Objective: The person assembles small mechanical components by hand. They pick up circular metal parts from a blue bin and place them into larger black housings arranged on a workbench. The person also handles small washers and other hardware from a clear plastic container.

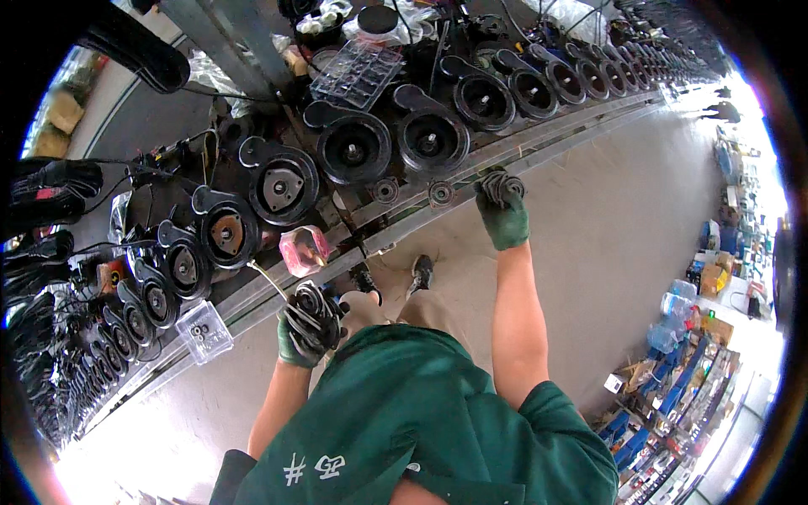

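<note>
Both my hands wear green gloves. My left hand point(296, 343), low at the bench's near edge, is closed round a thick bundle of dark metal plates point(313, 315). A thin pale rod point(268, 278) runs from a black housing to that bundle; whether I hold it, I cannot tell. My right hand point(507, 225), raised past the rail, grips a stack of thin metal plates point(502, 188). Two small round-centred flange plates point(385, 191) lie on the bench edge between my hands. Nearby, black round housings point(353, 150) stand in a row, some with a metal plate point(280, 190) inside.
A pink box point(304, 251) sits near my left hand at the edge. Beyond it, a clear tray point(204, 332) holds several small rings. A compartment box point(357, 74) rests behind the housings. Below the metal rail point(471, 164) is grey floor point(606, 194); shelves point(665, 387) stand at right.
</note>
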`<state>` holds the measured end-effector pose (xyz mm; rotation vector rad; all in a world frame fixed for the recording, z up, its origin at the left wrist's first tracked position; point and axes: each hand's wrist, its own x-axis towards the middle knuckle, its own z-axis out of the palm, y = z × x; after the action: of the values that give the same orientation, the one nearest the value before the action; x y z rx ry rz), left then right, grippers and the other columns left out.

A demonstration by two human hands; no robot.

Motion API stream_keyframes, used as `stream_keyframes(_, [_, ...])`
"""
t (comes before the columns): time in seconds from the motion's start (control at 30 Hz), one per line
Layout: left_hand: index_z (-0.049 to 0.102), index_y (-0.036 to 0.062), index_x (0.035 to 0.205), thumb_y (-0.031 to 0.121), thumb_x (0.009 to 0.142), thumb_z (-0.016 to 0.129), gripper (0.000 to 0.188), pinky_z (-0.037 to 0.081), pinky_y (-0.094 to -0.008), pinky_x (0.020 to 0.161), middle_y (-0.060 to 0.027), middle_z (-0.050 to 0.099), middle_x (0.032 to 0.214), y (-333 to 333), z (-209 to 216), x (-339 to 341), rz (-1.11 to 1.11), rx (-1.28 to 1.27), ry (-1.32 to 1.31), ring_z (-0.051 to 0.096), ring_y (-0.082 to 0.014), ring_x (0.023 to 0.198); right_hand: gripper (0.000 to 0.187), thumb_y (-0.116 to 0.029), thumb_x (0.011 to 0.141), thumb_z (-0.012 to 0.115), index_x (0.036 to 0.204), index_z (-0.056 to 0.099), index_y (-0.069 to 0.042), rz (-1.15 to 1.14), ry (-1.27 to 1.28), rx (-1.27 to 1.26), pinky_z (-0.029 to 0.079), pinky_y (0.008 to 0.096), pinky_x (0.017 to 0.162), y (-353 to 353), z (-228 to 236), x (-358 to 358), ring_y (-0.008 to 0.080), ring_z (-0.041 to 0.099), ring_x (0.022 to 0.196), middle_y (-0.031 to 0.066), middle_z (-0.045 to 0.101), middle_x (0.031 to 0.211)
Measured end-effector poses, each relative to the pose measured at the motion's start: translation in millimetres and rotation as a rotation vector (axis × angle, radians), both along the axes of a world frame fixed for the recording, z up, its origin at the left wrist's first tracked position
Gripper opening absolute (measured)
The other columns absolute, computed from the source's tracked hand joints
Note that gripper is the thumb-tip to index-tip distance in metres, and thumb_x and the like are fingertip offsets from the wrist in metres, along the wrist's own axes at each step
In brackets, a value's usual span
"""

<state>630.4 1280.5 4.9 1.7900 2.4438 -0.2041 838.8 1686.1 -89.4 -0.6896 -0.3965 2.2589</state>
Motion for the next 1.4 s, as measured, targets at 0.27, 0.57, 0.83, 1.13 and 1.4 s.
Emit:
stream_keyframes(0.27, [0.059,0.009,0.085,0.027,0.081,0.06,0.019,0.043,-0.0451,0.065,-0.0143,0.055,0.082,33,11,18,0.067,0.146,-0.122,0.056,-0.0332,0.08,0.037,-0.027,0.09,0.069,0.126,0.061,-0.019,0.251,-0.27,0.104,0.051,0.0373,0.075,22,29,0,0.0211,0.063,0.094,0.003,0.068,0.108])
stream_keyframes(0.57, [0.062,0.007,0.097,0.041,0.086,0.057,0.036,0.048,-0.0463,0.084,-0.0148,0.062,0.1,80,13,87,0.181,0.086,0.203,0.06,-0.0335,0.1,0.021,-0.024,0.092,0.07,0.11,0.067,-0.014,0.726,-0.424,-0.063,0.051,0.0312,0.063,109,-56,-51,0.0165,0.067,0.076,0.0008,0.071,0.091])
stream_keyframes(0.83, [0.061,0.0019,0.097,0.023,0.074,0.063,0.031,0.048,-0.0491,0.071,-0.0192,0.06,0.095,151,24,175,0.498,0.247,0.099,0.059,-0.0372,0.089,0.021,-0.032,0.094,0.071,0.088,0.068,-0.012,1.058,-0.576,-0.054,0.054,0.0313,0.063,132,4,-49,0.0174,0.068,0.073,0.001,0.068,0.079])
stream_keyframes(1.13, [0.06,0.0075,0.105,0.058,0.085,0.053,0.055,0.047,-0.0504,0.086,-0.0128,0.063,0.103,179,30,203,0.469,0.152,0.147,0.06,-0.0347,0.099,0.028,-0.037,0.098,0.065,0.083,0.067,-0.013,1.373,-0.396,0.026,0.044,0.0258,0.054,154,5,-33,0.0126,0.062,0.064,-0.0017,0.067,0.077])
stream_keyframes(1.4, [0.061,0.0081,0.102,0.046,0.08,0.062,0.044,0.047,-0.0495,0.079,-0.013,0.061,0.097,174,32,189,0.431,0.282,0.211,0.059,-0.0346,0.093,0.027,-0.039,0.095,0.07,0.093,0.068,-0.011,1.215,-0.584,0.126,0.054,0.0319,0.062,143,27,-31,0.014,0.064,0.071,0.0002,0.068,0.083])
